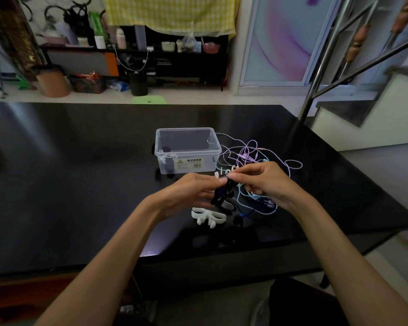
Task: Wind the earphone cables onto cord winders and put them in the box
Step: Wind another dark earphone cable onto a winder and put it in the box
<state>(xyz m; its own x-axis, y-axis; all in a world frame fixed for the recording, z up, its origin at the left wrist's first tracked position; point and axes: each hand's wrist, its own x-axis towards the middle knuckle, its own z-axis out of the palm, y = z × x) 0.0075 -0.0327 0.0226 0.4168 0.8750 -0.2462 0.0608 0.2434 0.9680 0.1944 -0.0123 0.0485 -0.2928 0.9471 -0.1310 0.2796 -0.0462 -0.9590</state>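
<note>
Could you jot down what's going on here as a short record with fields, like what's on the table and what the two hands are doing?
surface: glossy black table
box: clear plastic box, lid off, upright, beyond the hands
loose cables: tangle of purple, white and pale blue earphone cables right of the box
left hand: holds a dark cord winder above the table
right hand: pinches the cable at the winder's top
spare winder: white cord winder lying flat on the table below the hands
box contents: a dark item inside, too unclear to name

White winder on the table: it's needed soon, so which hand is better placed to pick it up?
Probably left: the left hand hovers nearly above the winder; the right hand is farther right.
</note>
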